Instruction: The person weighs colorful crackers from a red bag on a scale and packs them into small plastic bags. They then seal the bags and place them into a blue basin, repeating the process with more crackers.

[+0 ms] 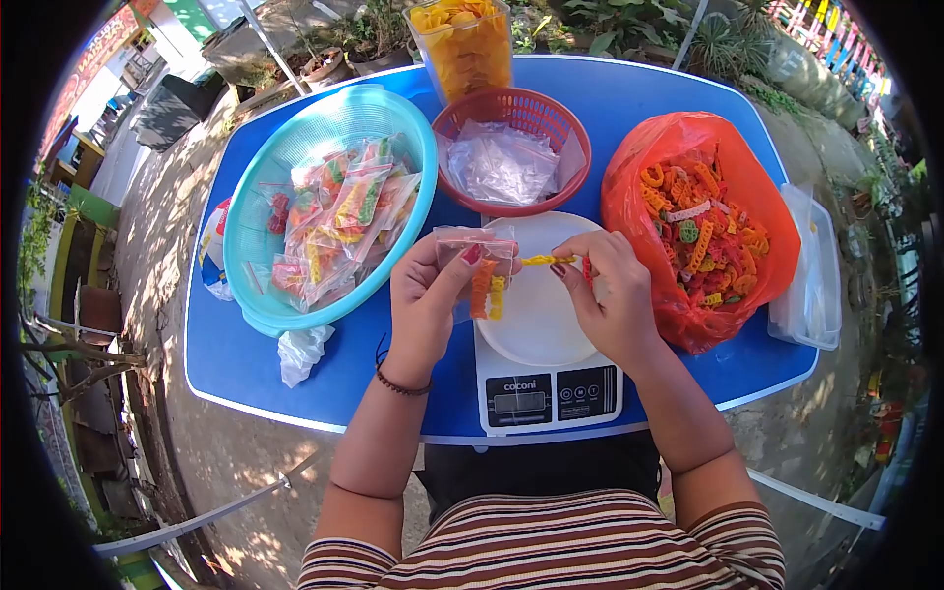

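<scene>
My left hand (433,285) pinches a small transparent zip bag (477,239) with orange and yellow snack pieces in its lower part. In my right hand (610,285), thumb and fingers close on a yellow snack piece (539,261) at the mouth of the bag. A bit of red shows between those fingers, perhaps another piece. Both hands are over a kitchen scale (500,421) with a round white plate (531,339) on top. To the right, a red plastic bag (621,211) holds many loose colourful snack pieces (703,231).
A turquoise basket (429,177) with filled zip bags (344,216) stands left on the blue table (393,413). Behind the scale is a red basket (580,133) of unfilled bags (501,162). A tub of yellow chips (462,49), a plastic container (816,275) and crumpled plastic (303,354) lie around.
</scene>
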Motion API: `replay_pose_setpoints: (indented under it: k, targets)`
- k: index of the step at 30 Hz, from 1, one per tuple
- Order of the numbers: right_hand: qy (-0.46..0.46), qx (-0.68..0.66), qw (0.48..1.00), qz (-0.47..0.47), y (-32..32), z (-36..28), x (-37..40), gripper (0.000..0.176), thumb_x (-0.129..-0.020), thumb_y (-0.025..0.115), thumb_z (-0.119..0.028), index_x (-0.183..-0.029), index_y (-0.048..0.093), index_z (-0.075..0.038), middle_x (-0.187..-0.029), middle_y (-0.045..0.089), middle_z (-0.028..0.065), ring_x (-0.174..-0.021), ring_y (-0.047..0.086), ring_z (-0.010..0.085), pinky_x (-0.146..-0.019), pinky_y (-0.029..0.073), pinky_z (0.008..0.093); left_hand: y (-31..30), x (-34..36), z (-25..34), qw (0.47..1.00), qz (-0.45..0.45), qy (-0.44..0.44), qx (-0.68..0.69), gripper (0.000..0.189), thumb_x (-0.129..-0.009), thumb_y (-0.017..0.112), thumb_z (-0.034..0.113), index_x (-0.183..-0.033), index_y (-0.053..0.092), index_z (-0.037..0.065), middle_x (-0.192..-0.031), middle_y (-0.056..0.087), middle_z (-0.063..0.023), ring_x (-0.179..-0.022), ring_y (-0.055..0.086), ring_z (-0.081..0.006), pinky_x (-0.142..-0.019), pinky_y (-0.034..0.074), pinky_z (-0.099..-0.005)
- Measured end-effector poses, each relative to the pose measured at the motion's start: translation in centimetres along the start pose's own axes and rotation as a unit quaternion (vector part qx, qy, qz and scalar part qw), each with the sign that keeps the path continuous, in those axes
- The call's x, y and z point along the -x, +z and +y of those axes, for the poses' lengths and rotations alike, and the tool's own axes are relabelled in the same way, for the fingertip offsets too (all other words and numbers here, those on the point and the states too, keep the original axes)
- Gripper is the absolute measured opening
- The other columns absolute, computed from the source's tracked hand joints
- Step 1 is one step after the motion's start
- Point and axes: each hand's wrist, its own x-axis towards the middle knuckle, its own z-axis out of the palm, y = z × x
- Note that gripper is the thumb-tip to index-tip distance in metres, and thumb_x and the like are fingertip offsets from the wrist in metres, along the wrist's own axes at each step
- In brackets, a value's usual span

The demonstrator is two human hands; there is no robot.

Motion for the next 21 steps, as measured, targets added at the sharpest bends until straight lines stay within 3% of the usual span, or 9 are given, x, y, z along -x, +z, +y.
replay_pose_setpoints:
  k: [4,7,10,16,21]
  targets:
    - [-0.024,-0.207,0.966,0.152,0.1,-0.1,0.1,0.009,-0.094,0.064,0.006,-0.102,0.065,0.001,-0.109,0.064,0.0124,-0.087,0.065,0.0172,-0.073,0.052,0.0278,0.3,0.3,0.2,0.998,-0.011,0.010,-0.063,0.020,-0.100,0.063,0.010,-0.110,0.068,-0.006,-0.107,0.074,-0.0203,-0.097,0.074,-0.0255,-0.086,0.061,-0.0362]
    - [-0.094,-0.230,0.947,0.202,0.2,-0.3,0.0,0.009,-0.096,0.063,0.006,-0.105,0.061,0.005,-0.111,0.063,0.0148,-0.096,0.065,0.0149,-0.083,0.054,0.0267,0.3,0.8,0.4,0.996,-0.054,0.007,-0.067,0.020,-0.096,0.069,0.004,-0.113,0.067,-0.007,-0.104,0.075,-0.0158,-0.097,0.073,-0.0177,-0.087,0.059,-0.0300]
    - [-0.037,-0.371,0.905,0.203,0.5,-0.8,0.7,0.016,-0.094,0.066,0.007,-0.108,0.059,0.006,-0.110,0.063,0.0154,-0.100,0.066,0.0183,-0.088,0.054,0.0273,0.7,1.1,0.5,0.995,-0.067,-0.009,-0.068,0.024,-0.091,0.073,-0.001,-0.114,0.067,-0.007,-0.104,0.075,-0.0160,-0.096,0.073,-0.0172,-0.087,0.058,-0.0283]
    - [0.015,-0.410,0.905,0.110,0.5,-0.8,1.0,0.018,-0.092,0.071,0.004,-0.106,0.061,0.004,-0.105,0.066,0.0143,-0.098,0.067,0.0177,-0.084,0.054,0.0281,0.3,1.2,0.1,0.993,-0.086,-0.019,-0.076,0.030,-0.087,0.076,-0.003,-0.116,0.068,-0.007,-0.106,0.075,-0.0156,-0.098,0.072,-0.0168,-0.087,0.059,-0.0280]
    - [-0.054,-0.233,0.965,0.110,0.7,-0.6,0.9,0.015,-0.084,0.077,0.001,-0.096,0.069,-0.001,-0.096,0.068,0.0122,-0.091,0.067,0.0210,-0.079,0.052,0.0297,0.7,1.2,0.4,0.992,-0.105,-0.028,-0.067,0.023,-0.095,0.070,0.003,-0.116,0.069,-0.007,-0.106,0.075,-0.0140,-0.096,0.071,-0.0128,-0.086,0.058,-0.0266]
